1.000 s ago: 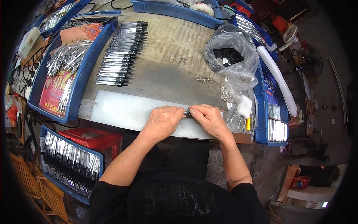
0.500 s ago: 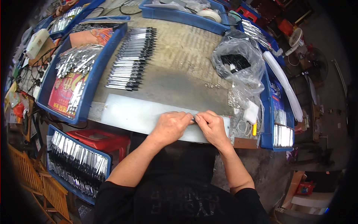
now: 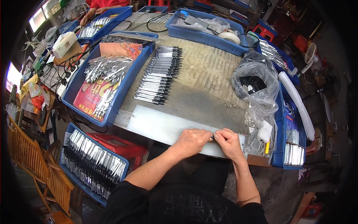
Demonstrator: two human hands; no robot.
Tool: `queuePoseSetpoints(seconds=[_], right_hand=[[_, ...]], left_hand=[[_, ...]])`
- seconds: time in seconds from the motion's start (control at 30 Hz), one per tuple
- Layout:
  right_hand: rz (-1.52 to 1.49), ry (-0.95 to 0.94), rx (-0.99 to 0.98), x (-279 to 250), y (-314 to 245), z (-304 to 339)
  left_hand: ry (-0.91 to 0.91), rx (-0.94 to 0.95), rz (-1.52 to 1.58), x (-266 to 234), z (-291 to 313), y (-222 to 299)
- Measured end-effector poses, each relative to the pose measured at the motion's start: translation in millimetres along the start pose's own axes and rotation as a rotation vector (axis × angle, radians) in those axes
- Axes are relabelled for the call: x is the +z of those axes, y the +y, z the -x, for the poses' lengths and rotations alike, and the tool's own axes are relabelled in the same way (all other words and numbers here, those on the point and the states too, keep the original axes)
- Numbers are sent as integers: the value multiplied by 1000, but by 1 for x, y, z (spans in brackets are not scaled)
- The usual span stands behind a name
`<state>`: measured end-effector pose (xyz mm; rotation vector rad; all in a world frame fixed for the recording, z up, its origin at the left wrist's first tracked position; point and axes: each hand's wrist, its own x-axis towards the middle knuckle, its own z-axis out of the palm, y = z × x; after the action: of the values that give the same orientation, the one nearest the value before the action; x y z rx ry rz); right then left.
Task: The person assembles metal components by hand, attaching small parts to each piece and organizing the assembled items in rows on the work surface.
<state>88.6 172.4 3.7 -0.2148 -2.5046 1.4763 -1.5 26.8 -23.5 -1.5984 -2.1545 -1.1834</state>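
Observation:
My left hand [image 3: 192, 142] and my right hand [image 3: 229, 142] meet fingertip to fingertip above the right half of a pale, glossy board [image 3: 153, 122] at the table's near edge. Both are closed, pinching a small dark piece [image 3: 213, 137] between them. Fingers cover most of that piece, so its kind does not show. Beyond the board, to the left, lies a neat row of clear pens with black ends [image 3: 159, 74]. A clear plastic bag [image 3: 238, 76] holding small black parts stands to the right, with tiny loose metal bits [image 3: 231, 105] nearby.
Blue trays of silvery pen parts flank the table: one on the left [image 3: 108, 121], one on the right [image 3: 278, 158]. A lower tray of pens [image 3: 125, 170] sits by a red stool [image 3: 140, 149]. Scissors [image 3: 256, 146] and a yellow-handled tool [image 3: 267, 147] lie right. A co-worker's red sleeve [image 3: 108, 3] shows far left.
The whole view has shifted, so the table and hands appear farther right and lower. The co-worker's red sleeve has come into sight. My hands keep the same pinch over the board.

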Motion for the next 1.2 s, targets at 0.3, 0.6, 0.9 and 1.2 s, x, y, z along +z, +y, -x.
queuePoseSetpoints(seconds=[0.3, 0.6, 0.9, 1.2], right_hand=[[79, 121, -34, 10, -6, 4], [151, 241, -266, 23, 14, 11], [263, 164, -330, 23, 12, 8], [252, 137, -287, 21, 8, 8]], left_hand=[[-5, 37, -68, -16, -1, 4], [61, -56, -220, -75, -15, -67], [25, -144, -473, -114, -35, -153], [27, 16, -496, -102, -40, -175]])
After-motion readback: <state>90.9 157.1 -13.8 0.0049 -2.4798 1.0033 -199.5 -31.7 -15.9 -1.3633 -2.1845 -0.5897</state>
